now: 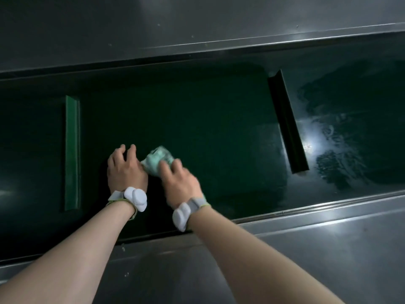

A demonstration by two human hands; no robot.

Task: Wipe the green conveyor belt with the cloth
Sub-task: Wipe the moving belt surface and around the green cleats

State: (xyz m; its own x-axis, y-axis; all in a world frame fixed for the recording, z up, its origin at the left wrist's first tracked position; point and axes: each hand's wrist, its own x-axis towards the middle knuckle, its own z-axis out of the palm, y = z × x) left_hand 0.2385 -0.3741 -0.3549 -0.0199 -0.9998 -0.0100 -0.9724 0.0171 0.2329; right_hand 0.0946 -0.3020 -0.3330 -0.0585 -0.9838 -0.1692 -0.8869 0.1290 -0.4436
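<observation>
My only view: head camera, close, looking steeply down on the green conveyor belt, forearms entering from bottom of frame.

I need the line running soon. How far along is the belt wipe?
Done: the belt past the right cleat shows wet smear marks. In hand: the right hand presses the cloth on the middle section, left hand beside it. Left: beyond the left cleat looks unsmeared.

The green conveyor belt is dark and shiny and runs across the middle of the frame, wet and streaky at the right. The cloth is pale green, crumpled, lying on it, lower middle.
</observation>
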